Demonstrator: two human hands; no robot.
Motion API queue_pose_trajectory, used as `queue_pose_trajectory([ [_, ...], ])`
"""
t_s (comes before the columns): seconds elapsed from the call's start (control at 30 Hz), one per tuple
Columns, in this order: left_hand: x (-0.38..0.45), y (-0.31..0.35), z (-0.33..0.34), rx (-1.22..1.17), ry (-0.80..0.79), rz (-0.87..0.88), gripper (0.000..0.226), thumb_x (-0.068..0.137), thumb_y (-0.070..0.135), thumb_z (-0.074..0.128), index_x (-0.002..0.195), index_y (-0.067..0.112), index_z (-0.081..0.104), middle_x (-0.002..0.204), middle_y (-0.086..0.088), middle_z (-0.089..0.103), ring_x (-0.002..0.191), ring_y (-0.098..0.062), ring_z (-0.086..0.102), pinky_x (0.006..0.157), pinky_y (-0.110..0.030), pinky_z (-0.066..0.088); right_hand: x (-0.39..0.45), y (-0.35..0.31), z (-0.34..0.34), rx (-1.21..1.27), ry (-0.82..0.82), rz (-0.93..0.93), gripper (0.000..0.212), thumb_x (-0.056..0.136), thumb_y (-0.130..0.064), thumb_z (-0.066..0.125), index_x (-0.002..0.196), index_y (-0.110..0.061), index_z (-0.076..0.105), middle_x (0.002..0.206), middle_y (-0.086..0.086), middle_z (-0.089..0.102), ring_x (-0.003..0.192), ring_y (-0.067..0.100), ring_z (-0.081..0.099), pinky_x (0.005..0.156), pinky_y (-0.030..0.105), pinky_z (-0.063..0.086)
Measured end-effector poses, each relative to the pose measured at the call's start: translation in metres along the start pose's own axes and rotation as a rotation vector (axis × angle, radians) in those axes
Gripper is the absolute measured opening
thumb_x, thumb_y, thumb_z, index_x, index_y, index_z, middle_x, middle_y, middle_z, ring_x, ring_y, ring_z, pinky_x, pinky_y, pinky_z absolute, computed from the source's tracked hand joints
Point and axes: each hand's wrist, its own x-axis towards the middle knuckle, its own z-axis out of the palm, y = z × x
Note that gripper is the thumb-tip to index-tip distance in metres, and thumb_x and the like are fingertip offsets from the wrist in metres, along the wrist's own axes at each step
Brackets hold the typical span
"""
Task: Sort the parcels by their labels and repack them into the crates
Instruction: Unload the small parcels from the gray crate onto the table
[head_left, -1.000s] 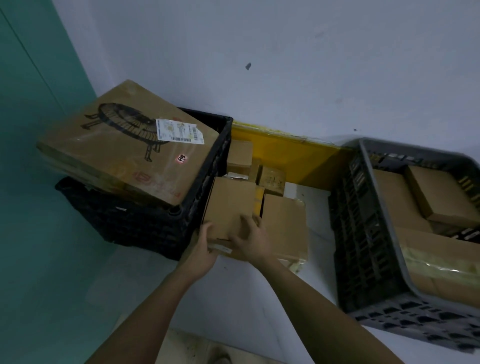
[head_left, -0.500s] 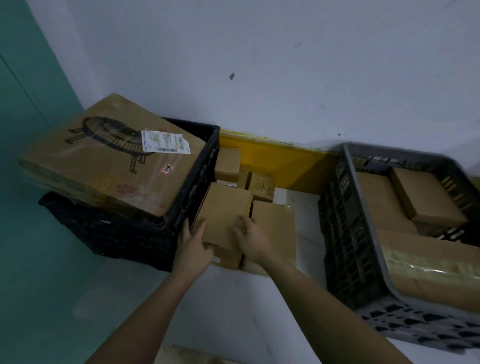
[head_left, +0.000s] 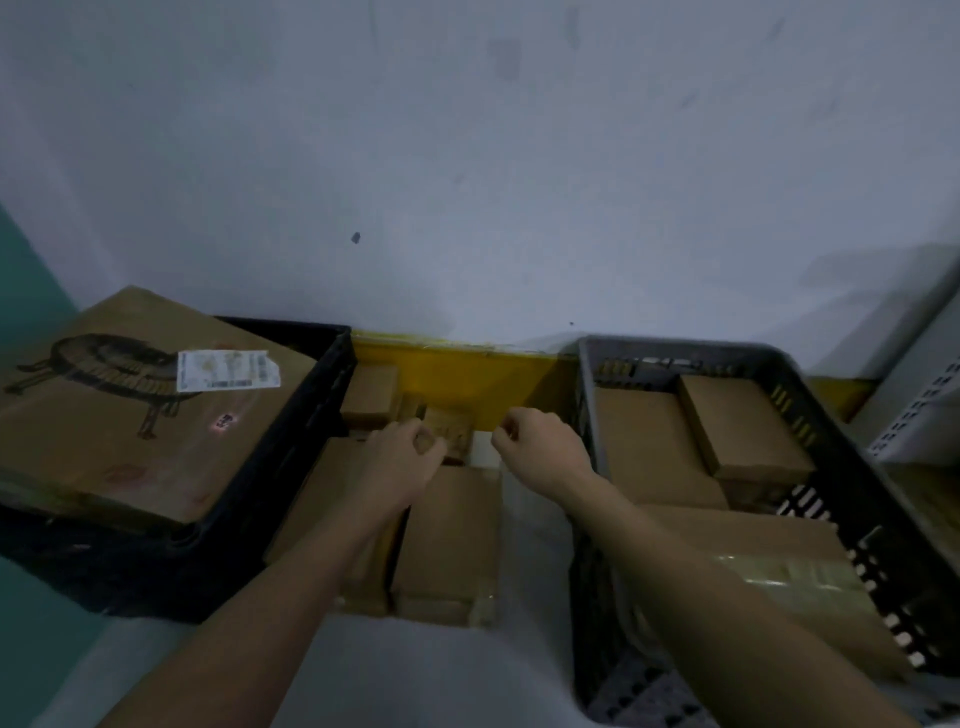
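While both forearms reach in from the near edge, the left hand (head_left: 402, 452) curls its fingers at the near edge of a small brown parcel (head_left: 451, 428) lying by the yellow strip (head_left: 467, 371) at the wall's foot; whether it grips the parcel I cannot tell. The right hand (head_left: 540, 441) hovers just right of that parcel, fingers curled on nothing. Two flat parcels (head_left: 452, 540) lie on the white floor between the crates, under the left forearm. The black crate (head_left: 291, 457) on the left carries a large labelled box (head_left: 130, 415). The grey crate (head_left: 821, 395) on the right holds several brown parcels (head_left: 743, 426).
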Motion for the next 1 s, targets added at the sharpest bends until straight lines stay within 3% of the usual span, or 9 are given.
queue_pose_trajectory([
  [0.1, 0.016, 0.053, 0.005, -0.009, 0.047, 0.074, 0.024, 0.092, 0.052, 0.049, 0.099, 0.032, 0.061, 0.099, 0.007, 0.060, 0.094, -0.017, 0.057, 0.080, -0.038, 0.053, -0.001, 0.036, -0.040, -0.004, 0.028, 0.013, 0.031, 0.099, -0.035, 0.048, 0.077, -0.015, 0.056, 0.068, 0.000, 0.056, 0.061, 0.020, 0.055, 0.056, 0.033, 0.045],
  [0.23, 0.028, 0.125, 0.024, -0.016, 0.086, 0.164, 0.020, 0.090, 0.050, 0.054, 0.095, 0.033, 0.063, 0.095, 0.008, 0.062, 0.091, -0.016, 0.057, 0.075, -0.034, 0.049, -0.004, 0.094, -0.084, -0.002, 0.081, 0.063, 0.034, 0.096, -0.036, 0.049, 0.066, -0.022, 0.049, 0.067, -0.002, 0.055, 0.065, 0.022, 0.056, 0.057, 0.032, 0.039],
  [0.37, 0.030, 0.181, 0.054, -0.072, 0.033, 0.227, 0.019, 0.094, 0.042, 0.055, 0.102, 0.028, 0.064, 0.096, 0.009, 0.064, 0.088, -0.012, 0.060, 0.071, -0.032, 0.051, -0.008, 0.155, -0.112, -0.022, 0.122, 0.151, 0.038, 0.098, -0.034, 0.049, 0.063, -0.019, 0.045, 0.057, -0.001, 0.048, 0.051, 0.016, 0.044, 0.049, 0.033, 0.035],
  [0.5, 0.038, 0.219, 0.097, -0.208, -0.082, 0.223, 0.017, 0.095, 0.033, 0.057, 0.107, 0.023, 0.064, 0.102, 0.007, 0.063, 0.094, -0.012, 0.061, 0.077, -0.029, 0.050, -0.012, 0.213, -0.129, -0.047, 0.149, 0.271, 0.031, 0.098, -0.034, 0.050, 0.075, -0.015, 0.058, 0.065, 0.004, 0.062, 0.058, 0.019, 0.059, 0.050, 0.033, 0.047],
  [0.57, 0.042, 0.235, 0.120, -0.293, -0.175, 0.183, 0.021, 0.097, 0.030, 0.057, 0.115, 0.020, 0.063, 0.107, 0.006, 0.061, 0.100, -0.013, 0.060, 0.079, -0.028, 0.048, -0.015, 0.242, -0.130, -0.041, 0.145, 0.322, 0.028, 0.098, -0.032, 0.052, 0.075, -0.016, 0.056, 0.070, 0.003, 0.061, 0.062, 0.018, 0.057, 0.052, 0.031, 0.044],
  [0.63, 0.045, 0.250, 0.143, -0.368, -0.273, 0.110, 0.026, 0.098, 0.027, 0.055, 0.122, 0.018, 0.060, 0.113, 0.004, 0.058, 0.106, -0.014, 0.057, 0.084, -0.028, 0.047, -0.019, 0.269, -0.128, -0.028, 0.121, 0.350, 0.020, 0.098, -0.031, 0.053, 0.087, -0.015, 0.058, 0.086, 0.005, 0.061, 0.073, 0.020, 0.057, 0.065, 0.036, 0.050],
  [0.77, 0.050, 0.275, 0.189, -0.573, -0.459, -0.140, 0.036, 0.099, 0.028, 0.054, 0.134, 0.019, 0.051, 0.129, -0.003, 0.054, 0.114, -0.021, 0.055, 0.096, -0.036, 0.051, -0.027, 0.313, -0.124, -0.084, 0.060, 0.385, 0.040, 0.100, -0.030, 0.052, 0.137, -0.014, 0.050, 0.139, 0.013, 0.048, 0.120, 0.033, 0.051, 0.095, 0.040, 0.046],
  [0.9, 0.053, 0.295, 0.229, -0.702, -0.545, -0.308, 0.053, 0.098, 0.027, 0.057, 0.145, 0.012, 0.038, 0.137, -0.008, 0.050, 0.121, -0.022, 0.052, 0.097, -0.034, 0.052, -0.037, 0.334, -0.114, 0.027, 0.023, 0.360, 0.049, 0.101, -0.027, 0.050, 0.147, -0.013, 0.043, 0.148, 0.012, 0.042, 0.132, 0.030, 0.042, 0.106, 0.040, 0.041],
  [1.0, 0.061, 0.305, 0.249, -0.786, -0.518, -0.378, 0.050, 0.095, 0.025, 0.062, 0.139, 0.007, 0.044, 0.131, -0.010, 0.056, 0.116, -0.022, 0.057, 0.090, -0.031, 0.055, -0.043, 0.337, -0.100, -0.016, 0.035, 0.305, 0.046, 0.101, -0.023, 0.047, 0.146, -0.015, 0.043, 0.150, 0.009, 0.039, 0.140, 0.029, 0.029, 0.114, 0.038, 0.030],
])
